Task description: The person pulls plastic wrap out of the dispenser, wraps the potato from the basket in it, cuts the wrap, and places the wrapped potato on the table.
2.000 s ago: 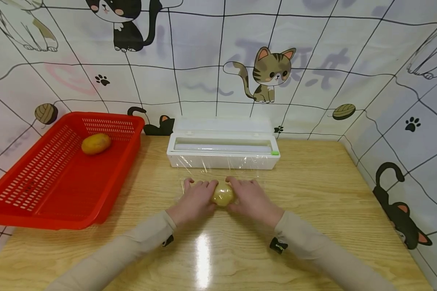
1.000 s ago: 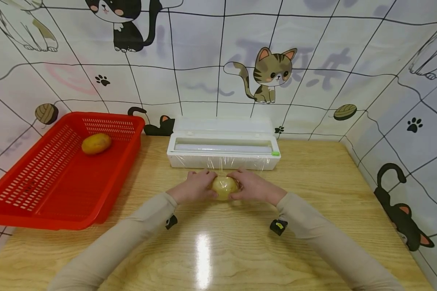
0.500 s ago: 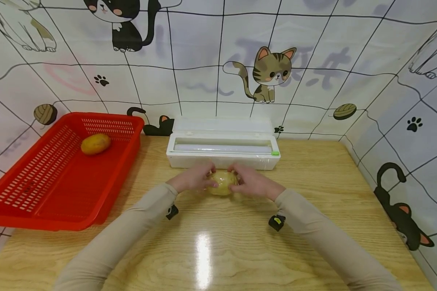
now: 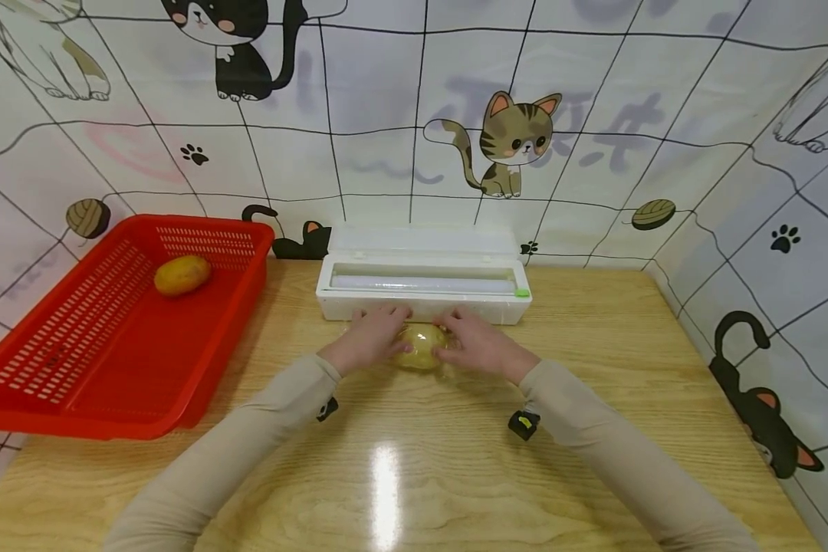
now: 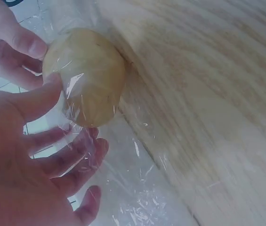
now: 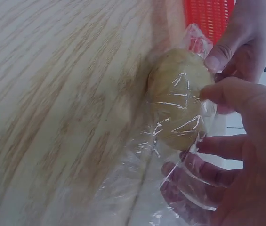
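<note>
A red basket [image 4: 134, 360] stood well left of my fingers [image 5: 63, 160], a yellow potato [image 4: 182, 275] inside, my left hand [image 4: 369, 337] pinched the film-covered potato [image 4: 421, 349] lying between both thumbs, a white box [image 4: 424, 297] just beyond, my right hand [image 4: 481, 346] pinched its right side.

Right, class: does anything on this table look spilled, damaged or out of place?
Nothing stands out. The open white film dispenser sits upright, one potato lies in the red basket, and the left hand and right hand hold another potato under creased plastic film.
</note>
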A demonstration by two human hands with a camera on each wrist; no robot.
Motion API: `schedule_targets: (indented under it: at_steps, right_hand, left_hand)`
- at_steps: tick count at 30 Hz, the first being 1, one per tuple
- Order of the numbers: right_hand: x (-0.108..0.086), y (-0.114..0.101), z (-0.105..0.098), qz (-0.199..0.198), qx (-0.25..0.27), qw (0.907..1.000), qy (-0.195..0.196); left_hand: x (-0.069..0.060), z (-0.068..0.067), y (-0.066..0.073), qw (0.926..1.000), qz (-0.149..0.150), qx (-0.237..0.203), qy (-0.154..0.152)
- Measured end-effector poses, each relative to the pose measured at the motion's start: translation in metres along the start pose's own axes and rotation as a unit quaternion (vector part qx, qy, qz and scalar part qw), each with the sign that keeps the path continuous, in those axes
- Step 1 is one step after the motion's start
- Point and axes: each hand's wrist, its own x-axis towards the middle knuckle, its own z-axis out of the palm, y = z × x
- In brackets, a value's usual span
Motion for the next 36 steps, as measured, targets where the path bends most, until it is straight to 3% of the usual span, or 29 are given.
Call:
schedule_targets:
  at_steps: [10, 16, 28, 36]
  right_hand:
    - [-0.005, -0.018, -0.002, -0.006, -0.102, 0.9921, 0.073]
    - [-0.002, -0.021, 0.001, -0.006, -0.135, 0.9874, 0.082]
    - [-0.015, -0.003, -0.006, -0.009, -0.07, 0.9908, 0.115]
    - [-0.032, 0.026, -0.011, 0.001, -0.056, 0.9872, 0.149]
  left_hand:
    - [-0.002, 0.002, 0.001, 0.9982, 0.016, 0.031, 0.048]
    - [-0.002, 0.003, 0.005, 0.9933, 0.028, 0.062, 0.093]
    - [0.001, 0.001, 0.012, 0.9952, 0.055, 0.041, 0.07]
    - [0.003, 0.002, 0.017, 0.9952, 0.028, 0.07, 0.063]
